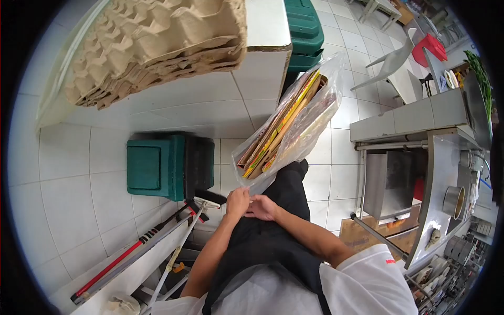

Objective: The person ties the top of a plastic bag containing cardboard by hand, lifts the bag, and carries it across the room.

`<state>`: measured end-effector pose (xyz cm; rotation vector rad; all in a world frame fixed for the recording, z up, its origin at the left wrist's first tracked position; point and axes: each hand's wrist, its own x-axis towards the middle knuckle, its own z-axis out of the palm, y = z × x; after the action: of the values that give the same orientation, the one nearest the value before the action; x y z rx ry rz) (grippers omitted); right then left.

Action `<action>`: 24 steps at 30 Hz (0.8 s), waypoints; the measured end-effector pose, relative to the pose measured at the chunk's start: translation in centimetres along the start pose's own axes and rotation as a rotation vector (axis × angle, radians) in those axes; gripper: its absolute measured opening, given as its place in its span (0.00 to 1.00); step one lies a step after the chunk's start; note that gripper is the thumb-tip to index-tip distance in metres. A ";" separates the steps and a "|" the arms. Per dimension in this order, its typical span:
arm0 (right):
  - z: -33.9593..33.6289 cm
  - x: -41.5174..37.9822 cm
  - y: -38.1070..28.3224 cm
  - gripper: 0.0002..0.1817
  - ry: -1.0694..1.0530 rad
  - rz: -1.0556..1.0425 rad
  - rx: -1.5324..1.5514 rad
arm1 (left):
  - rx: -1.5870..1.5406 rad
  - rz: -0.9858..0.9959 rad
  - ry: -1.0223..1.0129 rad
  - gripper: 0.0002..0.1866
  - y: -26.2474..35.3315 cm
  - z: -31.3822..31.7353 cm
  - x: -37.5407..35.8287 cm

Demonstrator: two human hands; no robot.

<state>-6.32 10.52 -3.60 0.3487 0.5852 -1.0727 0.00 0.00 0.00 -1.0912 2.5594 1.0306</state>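
Note:
A see-through plastic bag [310, 137] stretches away in front of my body. Packed inside are flattened cardboard pieces [283, 123], brown with yellow and red printed edges. Both hands are together at the bag's near end, in front of my dark apron. My left hand [238, 203] is closed, its fingers pinching the gathered plastic. Close beside it, touching or nearly so, my right hand [263, 208] has its fingers curled in at the same end of the bag. The fingertips of both hands are partly hidden.
Stacked egg trays [157, 47] rest on a tiled ledge at upper left. Green lidded bins [152, 167] stand below it and beyond it [304, 26]. A red-handled pole [113, 265] leans at lower left. To the right are a metal worktable [441, 178] and a white chair [391, 60].

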 end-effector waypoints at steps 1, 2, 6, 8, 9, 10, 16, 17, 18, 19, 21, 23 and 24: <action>0.9 0.3 -0.4 0.32 -0.174 -0.140 0.136 | 0.036 -0.019 -0.016 0.13 0.2 -0.3 -0.1; 1.8 0.6 -1.3 0.29 -0.351 -0.276 0.270 | 0.073 -0.039 -0.025 0.13 0.4 -0.7 -0.2; 1.5 4.2 -2.6 0.19 0.219 -0.270 0.131 | 0.107 -0.097 -0.024 0.14 1.3 1.3 -2.1; -0.9 6.2 -2.3 0.16 0.332 -0.274 0.045 | 0.027 -0.085 -0.018 0.14 0.9 1.7 -2.4; -1.3 6.6 -2.7 0.15 0.434 -0.292 -0.034 | -0.040 -0.062 -0.010 0.14 0.6 1.5 -2.3; -0.2 5.2 -3.2 0.15 0.438 -0.283 -0.053 | -0.152 -0.018 -0.121 0.18 0.1 0.4 -2.9; -0.7 3.0 -1.9 0.23 0.795 -0.434 -1.319 | -0.639 -0.473 -0.322 0.26 -3.4 -0.9 0.0; -1.0 3.0 -1.2 0.23 0.788 -0.418 -1.354 | -0.957 -0.601 -0.544 0.23 -2.9 -0.5 1.1; -1.2 2.7 -0.5 0.20 0.743 -0.614 -1.496 | -0.995 -0.606 -0.532 0.23 -2.7 1.2 2.3; -1.4 2.3 -0.3 0.18 0.679 -0.816 -1.630 | -0.910 -0.564 -0.597 0.22 -2.5 3.5 3.8; 1.2 0.1 -1.6 0.16 0.586 -0.599 -1.805 | -0.864 -0.520 -0.650 0.21 -1.2 4.8 5.6; 2.6 -0.6 -1.8 0.15 0.752 -0.385 -1.795 | -0.790 -0.584 -0.494 0.19 0.0 4.0 6.0; 2.7 -0.7 -1.6 0.16 0.746 -0.428 -1.832 | -0.875 -0.595 -0.377 0.15 -0.1 3.9 5.7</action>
<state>-7.23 8.83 -1.00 -1.0838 2.0720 -0.3827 -4.43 -0.72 -5.28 -1.4946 1.3187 1.9583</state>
